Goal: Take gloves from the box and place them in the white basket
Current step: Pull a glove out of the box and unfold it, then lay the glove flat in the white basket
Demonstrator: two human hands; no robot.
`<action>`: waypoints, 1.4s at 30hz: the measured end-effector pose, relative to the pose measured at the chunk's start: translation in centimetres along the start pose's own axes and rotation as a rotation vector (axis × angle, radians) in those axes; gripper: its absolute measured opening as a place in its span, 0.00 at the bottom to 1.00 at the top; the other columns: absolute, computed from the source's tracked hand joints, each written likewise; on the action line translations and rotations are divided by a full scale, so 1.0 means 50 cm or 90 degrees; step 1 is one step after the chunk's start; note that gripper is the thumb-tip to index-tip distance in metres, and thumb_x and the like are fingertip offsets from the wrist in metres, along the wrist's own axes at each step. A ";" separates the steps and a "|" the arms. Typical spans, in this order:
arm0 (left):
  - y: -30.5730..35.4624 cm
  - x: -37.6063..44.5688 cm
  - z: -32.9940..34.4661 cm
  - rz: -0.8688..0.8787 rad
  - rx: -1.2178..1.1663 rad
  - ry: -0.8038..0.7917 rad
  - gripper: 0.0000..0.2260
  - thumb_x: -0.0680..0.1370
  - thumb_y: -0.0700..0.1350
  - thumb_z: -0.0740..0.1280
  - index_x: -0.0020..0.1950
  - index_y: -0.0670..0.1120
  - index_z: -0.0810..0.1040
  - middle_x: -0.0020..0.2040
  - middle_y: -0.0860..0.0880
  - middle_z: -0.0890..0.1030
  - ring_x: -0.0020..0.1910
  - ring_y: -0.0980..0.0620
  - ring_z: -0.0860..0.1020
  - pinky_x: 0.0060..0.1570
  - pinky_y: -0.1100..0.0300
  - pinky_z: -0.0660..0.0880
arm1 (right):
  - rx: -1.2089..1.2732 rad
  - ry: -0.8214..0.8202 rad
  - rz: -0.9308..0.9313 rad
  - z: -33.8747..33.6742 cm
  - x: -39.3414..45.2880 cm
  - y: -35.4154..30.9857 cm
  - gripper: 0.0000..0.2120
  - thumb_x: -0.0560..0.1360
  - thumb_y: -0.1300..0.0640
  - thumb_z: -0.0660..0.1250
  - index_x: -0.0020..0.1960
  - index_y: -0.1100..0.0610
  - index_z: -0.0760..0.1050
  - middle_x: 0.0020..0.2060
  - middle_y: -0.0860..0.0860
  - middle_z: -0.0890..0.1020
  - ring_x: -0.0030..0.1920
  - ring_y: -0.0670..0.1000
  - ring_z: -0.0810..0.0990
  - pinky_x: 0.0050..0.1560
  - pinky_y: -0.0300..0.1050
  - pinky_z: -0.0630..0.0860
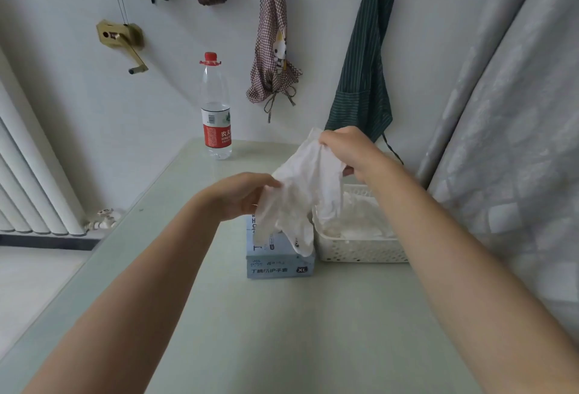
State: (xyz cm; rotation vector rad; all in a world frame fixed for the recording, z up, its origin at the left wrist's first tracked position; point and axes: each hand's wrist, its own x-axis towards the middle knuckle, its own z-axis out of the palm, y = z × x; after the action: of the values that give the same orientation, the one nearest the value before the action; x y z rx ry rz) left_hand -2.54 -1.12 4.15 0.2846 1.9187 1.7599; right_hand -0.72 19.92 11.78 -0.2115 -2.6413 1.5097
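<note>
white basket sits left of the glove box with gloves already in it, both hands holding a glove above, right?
Not quite: the head view shows the white basket right of the glove box, not left. The rest holds: gloves lie inside, and left hand and right hand hold a glove above.

Both hands hold a white glove (308,180) above the glove box (279,263): right hand (347,151) pinches its upper edge, left hand (241,194) grips its side. White basket (360,249), holding gloves, stands just beside the box on the tabletop (282,331). Water bottle (216,108) upright behind.
</note>
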 end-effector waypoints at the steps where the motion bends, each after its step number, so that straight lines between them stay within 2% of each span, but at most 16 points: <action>1: 0.007 0.009 -0.010 0.007 -0.044 0.022 0.07 0.77 0.43 0.66 0.50 0.39 0.79 0.44 0.42 0.81 0.40 0.47 0.80 0.44 0.56 0.76 | 0.006 -0.002 0.003 -0.001 0.010 0.010 0.10 0.72 0.52 0.63 0.39 0.59 0.75 0.35 0.56 0.78 0.37 0.55 0.78 0.33 0.43 0.75; 3: 0.035 0.024 -0.017 0.003 -0.056 0.088 0.09 0.74 0.46 0.70 0.48 0.41 0.79 0.44 0.42 0.79 0.40 0.46 0.78 0.44 0.54 0.74 | 0.026 0.006 0.006 -0.010 0.021 0.028 0.17 0.72 0.48 0.67 0.47 0.62 0.81 0.42 0.56 0.84 0.43 0.56 0.83 0.40 0.47 0.80; 6: 0.082 0.067 0.016 -0.013 0.197 0.226 0.11 0.72 0.50 0.72 0.50 0.46 0.81 0.44 0.46 0.80 0.41 0.46 0.77 0.42 0.58 0.71 | 0.050 0.036 0.026 -0.041 0.030 0.080 0.14 0.73 0.50 0.69 0.47 0.62 0.81 0.37 0.55 0.81 0.36 0.53 0.79 0.31 0.40 0.75; 9: 0.089 0.132 0.097 0.007 0.460 0.176 0.11 0.76 0.48 0.71 0.54 0.43 0.83 0.48 0.47 0.80 0.45 0.48 0.75 0.43 0.59 0.70 | 0.042 0.078 0.081 -0.082 0.036 0.167 0.06 0.74 0.55 0.69 0.43 0.58 0.77 0.34 0.56 0.77 0.31 0.53 0.74 0.24 0.37 0.70; 12: 0.064 0.194 0.161 0.016 0.619 0.121 0.10 0.75 0.49 0.71 0.52 0.44 0.82 0.47 0.48 0.80 0.45 0.50 0.75 0.40 0.60 0.70 | -0.019 0.105 0.123 -0.117 0.036 0.251 0.10 0.75 0.56 0.67 0.37 0.58 0.73 0.31 0.54 0.74 0.30 0.53 0.73 0.24 0.37 0.70; 15: 0.058 0.234 0.201 0.052 0.650 0.152 0.10 0.73 0.49 0.72 0.51 0.46 0.81 0.41 0.51 0.77 0.41 0.51 0.75 0.37 0.60 0.69 | -0.083 0.151 0.088 -0.151 0.043 0.312 0.13 0.74 0.56 0.66 0.34 0.56 0.67 0.30 0.55 0.69 0.31 0.53 0.69 0.30 0.42 0.66; 18: 0.046 0.261 0.230 0.122 0.671 0.235 0.09 0.74 0.45 0.71 0.53 0.50 0.80 0.51 0.50 0.77 0.48 0.49 0.76 0.45 0.59 0.72 | -0.185 0.196 0.053 -0.181 0.051 0.355 0.15 0.74 0.58 0.63 0.32 0.54 0.61 0.29 0.53 0.65 0.32 0.53 0.65 0.32 0.44 0.58; 20: 0.031 0.268 0.251 0.215 0.670 0.263 0.08 0.76 0.44 0.68 0.54 0.50 0.80 0.53 0.48 0.77 0.52 0.47 0.77 0.49 0.57 0.73 | -0.245 0.217 0.039 -0.188 0.056 0.373 0.10 0.76 0.56 0.62 0.37 0.55 0.67 0.33 0.53 0.73 0.36 0.56 0.71 0.34 0.45 0.62; 22: 0.014 0.271 0.290 0.277 0.649 0.215 0.08 0.77 0.50 0.67 0.55 0.51 0.80 0.56 0.48 0.77 0.56 0.47 0.76 0.54 0.56 0.73 | -0.311 0.243 0.019 -0.193 0.060 0.392 0.07 0.78 0.54 0.62 0.47 0.57 0.73 0.43 0.55 0.79 0.44 0.58 0.77 0.39 0.45 0.66; 23: 0.004 0.270 0.308 0.268 0.657 0.164 0.12 0.78 0.55 0.66 0.57 0.52 0.79 0.59 0.48 0.77 0.59 0.47 0.75 0.58 0.54 0.72 | -0.354 0.252 0.003 -0.189 0.060 0.396 0.09 0.79 0.53 0.62 0.50 0.59 0.74 0.46 0.56 0.80 0.47 0.59 0.78 0.40 0.45 0.66; 25: -0.018 0.269 0.345 0.185 0.761 0.059 0.22 0.77 0.64 0.62 0.67 0.55 0.74 0.69 0.49 0.72 0.68 0.46 0.69 0.67 0.47 0.66 | -0.440 0.268 -0.016 -0.184 0.061 0.408 0.10 0.80 0.54 0.61 0.53 0.61 0.73 0.47 0.58 0.81 0.49 0.60 0.79 0.39 0.46 0.67; 28: -0.044 0.267 0.359 0.095 0.904 -0.003 0.35 0.73 0.73 0.58 0.76 0.59 0.61 0.77 0.52 0.61 0.76 0.45 0.58 0.73 0.40 0.54 | -0.590 0.273 -0.021 -0.183 0.061 0.426 0.05 0.79 0.61 0.62 0.54 0.60 0.71 0.45 0.58 0.82 0.46 0.60 0.81 0.36 0.44 0.66; 31: -0.062 0.270 0.349 0.055 0.910 -0.014 0.41 0.68 0.78 0.56 0.77 0.61 0.55 0.79 0.53 0.55 0.78 0.46 0.51 0.73 0.36 0.47 | -0.670 0.249 0.007 -0.184 0.058 0.434 0.07 0.78 0.62 0.63 0.55 0.60 0.70 0.45 0.56 0.83 0.45 0.58 0.83 0.35 0.43 0.64; 36: -0.065 0.270 0.348 0.017 0.894 -0.050 0.44 0.67 0.79 0.57 0.78 0.61 0.52 0.80 0.52 0.52 0.78 0.45 0.50 0.73 0.37 0.50 | -0.659 0.285 0.048 -0.182 0.062 0.422 0.07 0.78 0.59 0.66 0.54 0.59 0.72 0.51 0.56 0.80 0.50 0.57 0.81 0.39 0.45 0.65; 38: -0.051 0.265 0.338 0.065 0.828 -0.013 0.41 0.69 0.76 0.59 0.77 0.59 0.58 0.79 0.50 0.57 0.77 0.44 0.54 0.73 0.38 0.53 | -0.625 0.315 0.045 -0.185 0.062 0.408 0.08 0.78 0.59 0.66 0.56 0.60 0.72 0.52 0.57 0.79 0.50 0.58 0.81 0.39 0.45 0.66; 42: -0.017 0.244 0.281 0.206 0.597 0.186 0.22 0.77 0.65 0.61 0.64 0.54 0.76 0.68 0.48 0.74 0.68 0.46 0.69 0.68 0.43 0.66 | -0.536 0.323 -0.046 -0.160 0.059 0.331 0.10 0.80 0.56 0.61 0.57 0.61 0.71 0.51 0.58 0.78 0.49 0.60 0.79 0.37 0.46 0.65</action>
State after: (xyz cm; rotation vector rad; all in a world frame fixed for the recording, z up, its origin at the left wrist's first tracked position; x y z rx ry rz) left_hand -5.65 16.84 0.20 0.7191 2.9505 0.9597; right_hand -1.21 35.52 1.60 -0.4646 -2.6078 0.1856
